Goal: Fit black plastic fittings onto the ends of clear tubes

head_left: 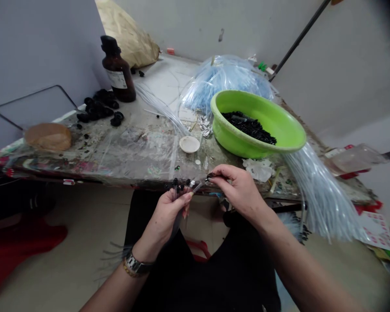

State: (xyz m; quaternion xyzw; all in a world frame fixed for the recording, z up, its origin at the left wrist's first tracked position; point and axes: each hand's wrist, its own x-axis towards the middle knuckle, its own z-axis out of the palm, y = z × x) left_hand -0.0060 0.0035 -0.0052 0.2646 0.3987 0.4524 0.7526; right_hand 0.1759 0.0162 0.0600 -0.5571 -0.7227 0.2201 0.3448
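My left hand [170,212] is closed around several thin clear plastic tubes [198,187], some tipped with small black caps [176,182]. One tube slants out of it toward my right hand [235,188]. Thumb and forefinger of my right hand pinch a small black piece [209,176] at that tube's end; whether it sits on the tube I cannot tell. Just beyond the hands, a small white dish [189,144] lies on the worktable [133,162]. A green basin [260,130] holding many small black pieces [248,128] stands to the right.
A brown bottle [118,71] and black round parts [100,105] occupy the back left. Bundles of clear tubes [227,82] lie behind the basin, and more tubes [325,195] hang over the right edge. A tan block [48,136] sits at far left.
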